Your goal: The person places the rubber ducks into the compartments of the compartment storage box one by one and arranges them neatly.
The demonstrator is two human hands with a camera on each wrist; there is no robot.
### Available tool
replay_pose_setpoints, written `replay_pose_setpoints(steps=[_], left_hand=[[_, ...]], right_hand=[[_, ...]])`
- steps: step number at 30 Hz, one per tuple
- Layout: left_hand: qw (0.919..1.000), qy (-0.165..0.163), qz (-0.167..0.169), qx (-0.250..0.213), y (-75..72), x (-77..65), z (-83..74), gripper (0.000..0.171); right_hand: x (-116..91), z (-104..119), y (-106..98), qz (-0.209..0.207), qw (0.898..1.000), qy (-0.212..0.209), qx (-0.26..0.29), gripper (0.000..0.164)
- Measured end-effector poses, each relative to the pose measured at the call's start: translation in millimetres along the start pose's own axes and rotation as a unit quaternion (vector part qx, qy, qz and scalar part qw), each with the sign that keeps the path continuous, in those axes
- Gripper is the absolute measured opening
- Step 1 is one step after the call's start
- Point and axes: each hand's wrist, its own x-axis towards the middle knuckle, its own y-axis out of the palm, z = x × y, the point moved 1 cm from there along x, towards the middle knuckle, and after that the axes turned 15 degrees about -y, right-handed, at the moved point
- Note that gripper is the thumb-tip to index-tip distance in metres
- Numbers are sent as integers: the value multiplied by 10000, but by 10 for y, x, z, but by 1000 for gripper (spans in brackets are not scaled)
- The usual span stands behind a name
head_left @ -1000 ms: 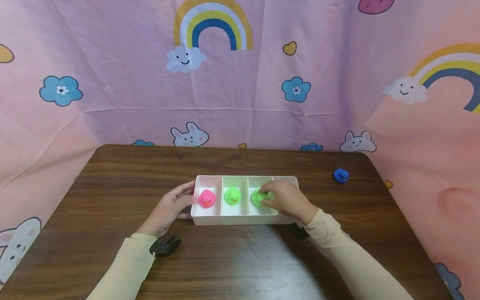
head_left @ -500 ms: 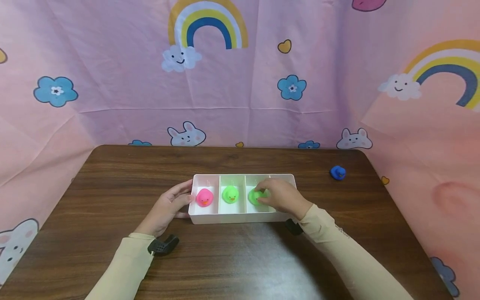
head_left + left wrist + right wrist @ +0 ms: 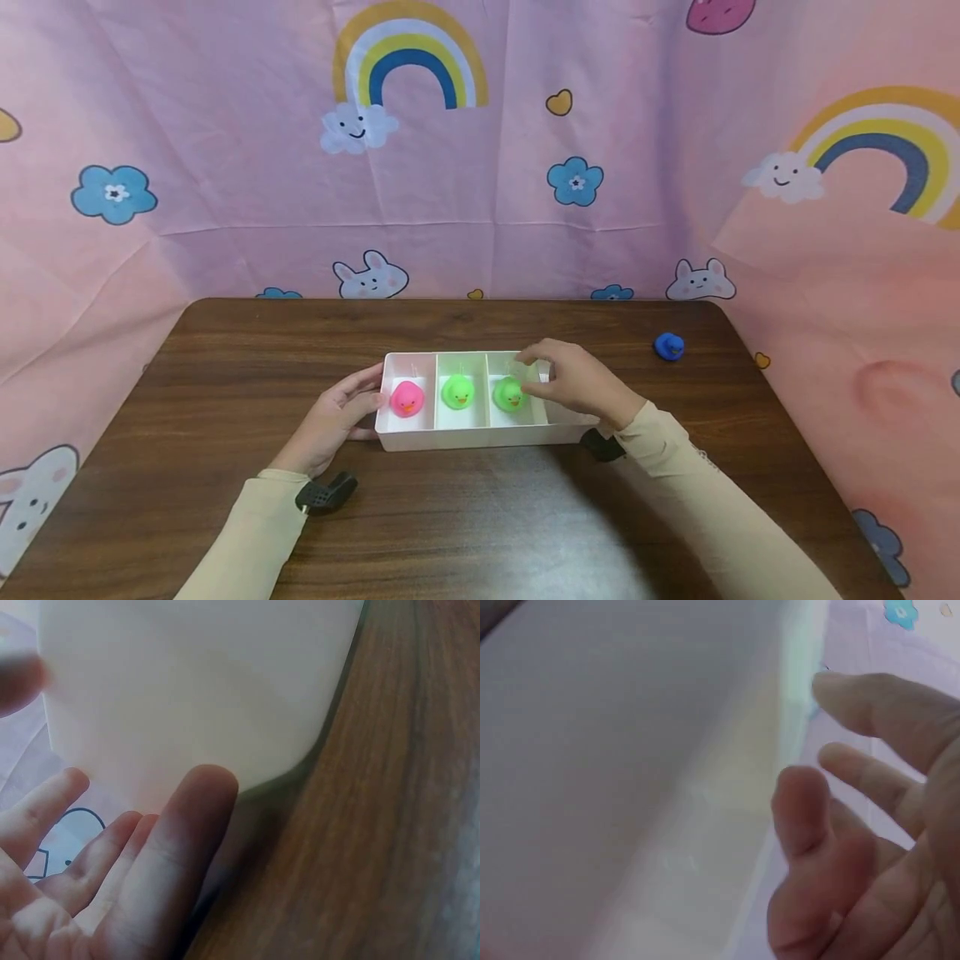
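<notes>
A long white tray with dividers sits on the brown table. From left to right its compartments hold a pink toy duck, a green toy duck and a second green toy duck. My left hand holds the tray's left end, thumb at the rim and fingers against the end wall. Over the right part of the tray is my right hand, thumb and fingers apart, near the second green duck. It partly hides the rightmost compartment. Nothing shows between the fingers in the right wrist view.
A blue toy duck sits on the table at the back right, outside the tray. Behind the table hangs a pink and purple printed cloth.
My right hand has let go of the second green duck and risen slightly back and right, with its fingers spread. The left hand stays at the tray's end. The head view shifts slightly.
</notes>
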Motion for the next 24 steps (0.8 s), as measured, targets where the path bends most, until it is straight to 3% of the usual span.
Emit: replay_pose_setpoints(steps=[6,11,17,24], left_hand=[[10000,8,10,-6,-7,6,29,63],[10000,72,28,25,-5,17,28,63],[9999,96,44,-20,-3,19,23,61],[9999,109,-3,7,-10,34,35,61]], right_hand=[[-241,-140,-348,-582,9976,60,378,39],[-493,-458,-588,-1020,9925,461,498,40],[-826,-854,-873,-1106,9889,982,-114,44],[-1131,-1222,-1070,-981,9844,1265,-728,46]])
